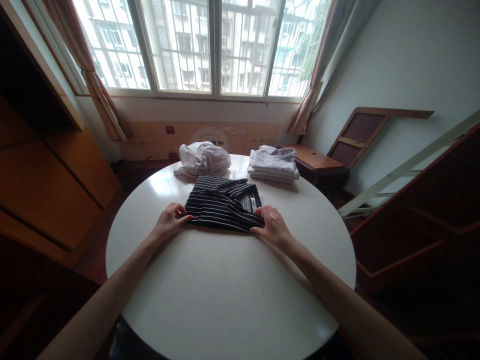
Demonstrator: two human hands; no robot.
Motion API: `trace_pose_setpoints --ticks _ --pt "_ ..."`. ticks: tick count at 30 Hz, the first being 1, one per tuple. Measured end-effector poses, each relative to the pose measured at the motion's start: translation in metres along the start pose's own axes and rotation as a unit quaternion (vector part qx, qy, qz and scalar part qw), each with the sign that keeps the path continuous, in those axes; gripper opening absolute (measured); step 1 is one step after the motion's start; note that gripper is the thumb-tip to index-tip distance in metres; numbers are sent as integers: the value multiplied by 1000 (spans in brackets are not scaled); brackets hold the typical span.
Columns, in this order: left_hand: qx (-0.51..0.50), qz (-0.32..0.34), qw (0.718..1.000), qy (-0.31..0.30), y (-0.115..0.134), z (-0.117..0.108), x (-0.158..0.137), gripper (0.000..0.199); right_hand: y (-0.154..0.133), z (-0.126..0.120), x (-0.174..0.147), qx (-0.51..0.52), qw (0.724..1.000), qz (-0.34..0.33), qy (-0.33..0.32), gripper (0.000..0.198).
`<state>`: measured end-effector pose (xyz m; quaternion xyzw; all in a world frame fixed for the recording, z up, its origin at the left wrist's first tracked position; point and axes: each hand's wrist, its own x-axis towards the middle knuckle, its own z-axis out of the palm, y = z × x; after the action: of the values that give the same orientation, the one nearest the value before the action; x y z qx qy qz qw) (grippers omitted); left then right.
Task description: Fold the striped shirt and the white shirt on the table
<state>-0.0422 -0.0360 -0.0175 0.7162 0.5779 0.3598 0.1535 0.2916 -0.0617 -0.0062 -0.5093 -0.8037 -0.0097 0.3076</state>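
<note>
A black shirt with white stripes (pixel 215 205) lies folded on the round white table (pixel 210 290), its collar toward the right. My left hand (pixel 172 218) pinches its near left corner between thumb and fingers. At the near right corner, by the collar, my right hand (pixel 272 225) grips the cloth the same way. Behind the striped shirt on the left is a crumpled heap of white cloth (pixel 205 159). To the right of that heap sits a neat stack of folded white shirts (pixel 273 164).
Beyond the table stand a long printed cardboard panel (pixel 150 140) and a barred window (pixel 180 45). A low wooden bench (pixel 317 160) is at the back right, near a pale metal ladder (pixel 408 165). Wooden cabinets (pixel 48 190) line the left.
</note>
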Motion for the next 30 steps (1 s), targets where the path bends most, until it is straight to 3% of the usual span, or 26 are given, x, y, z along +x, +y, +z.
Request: trace_pose_setpoints --ticks 5,10,12,15,18,20,25,30 --pt "-8 4 1000 -1 -1 -1 0 30 12 3 0 39 998 7 -45 54" --pt "-10 0 1000 -3 -1 -1 0 31 16 -3 1 120 991 -4 -67 46" --pt "-11 -2 1000 -1 -1 0 0 32 16 -8 3 146 989 -5 -37 33" --pt "-10 -3 1000 3 -2 0 0 33 15 -14 7 161 985 11 61 12" --pt "-10 -4 1000 2 -2 0 0 33 10 -15 7 149 982 0 117 5" --pt "-11 -4 1000 -2 -1 0 -1 33 5 -13 5 139 985 -44 97 6" --pt "-4 0 1000 -4 -2 0 -1 34 -4 -9 0 73 985 -156 -27 18" --pt "-1 11 1000 0 -3 0 -1 34 -14 -7 -5 -5 991 -126 -39 16"
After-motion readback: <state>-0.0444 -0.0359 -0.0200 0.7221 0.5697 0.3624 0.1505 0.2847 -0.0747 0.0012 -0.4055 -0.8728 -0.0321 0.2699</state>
